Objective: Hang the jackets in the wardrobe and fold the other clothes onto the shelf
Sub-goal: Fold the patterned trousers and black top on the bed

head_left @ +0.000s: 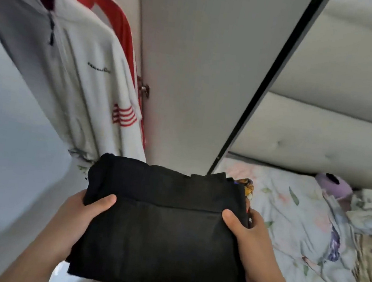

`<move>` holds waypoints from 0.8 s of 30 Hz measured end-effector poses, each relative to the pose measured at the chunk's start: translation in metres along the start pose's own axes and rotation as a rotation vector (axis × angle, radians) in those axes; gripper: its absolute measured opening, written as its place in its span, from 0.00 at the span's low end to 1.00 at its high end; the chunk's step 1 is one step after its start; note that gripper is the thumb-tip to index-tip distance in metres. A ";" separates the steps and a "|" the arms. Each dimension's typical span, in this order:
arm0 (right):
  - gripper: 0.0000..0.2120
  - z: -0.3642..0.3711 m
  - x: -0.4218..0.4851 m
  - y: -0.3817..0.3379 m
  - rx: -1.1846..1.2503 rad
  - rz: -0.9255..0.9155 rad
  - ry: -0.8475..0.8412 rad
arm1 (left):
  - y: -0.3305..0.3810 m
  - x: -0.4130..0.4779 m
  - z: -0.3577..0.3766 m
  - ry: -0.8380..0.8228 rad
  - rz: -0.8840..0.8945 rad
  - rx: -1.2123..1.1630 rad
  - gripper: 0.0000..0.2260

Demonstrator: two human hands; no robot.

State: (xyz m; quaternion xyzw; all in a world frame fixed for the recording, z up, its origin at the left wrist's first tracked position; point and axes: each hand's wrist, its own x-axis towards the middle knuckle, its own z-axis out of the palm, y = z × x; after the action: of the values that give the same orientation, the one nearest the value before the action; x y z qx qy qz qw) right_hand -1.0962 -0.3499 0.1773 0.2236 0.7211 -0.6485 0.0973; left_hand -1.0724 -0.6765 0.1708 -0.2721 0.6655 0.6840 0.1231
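A stack of folded black clothes [160, 226] is held flat in front of me, with a patterned orange piece [248, 188] peeking out at its far right corner. My left hand [79, 217] grips the stack's left edge, thumb on top. My right hand [248, 235] grips the right edge the same way. A white zip jacket [72, 68] hangs in the open wardrobe at upper left. Behind it hangs a red and white jacket [123, 109].
The wardrobe's open door [200, 72] stands edge-on straight ahead, with a dark edge strip on its right. A bed with a floral sheet [292, 224] lies to the right, with a purple object [334, 184] and a padded headboard [333, 135] beyond.
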 end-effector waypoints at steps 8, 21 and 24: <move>0.16 0.029 -0.052 -0.162 0.029 -0.183 0.054 | 0.148 -0.060 -0.042 -0.001 0.192 -0.100 0.05; 0.15 0.024 -0.086 -0.284 -0.001 -0.449 0.057 | 0.224 -0.110 -0.048 -0.019 0.417 -0.085 0.14; 0.16 0.024 -0.085 -0.307 0.003 -0.486 0.070 | 0.242 -0.115 -0.040 0.078 0.491 -0.057 0.18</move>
State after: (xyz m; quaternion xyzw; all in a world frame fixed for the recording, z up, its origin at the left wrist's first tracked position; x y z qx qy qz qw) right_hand -1.1627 -0.4081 0.4839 0.0659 0.7557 -0.6458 -0.0867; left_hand -1.0982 -0.7135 0.4383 -0.1319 0.6964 0.7008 -0.0806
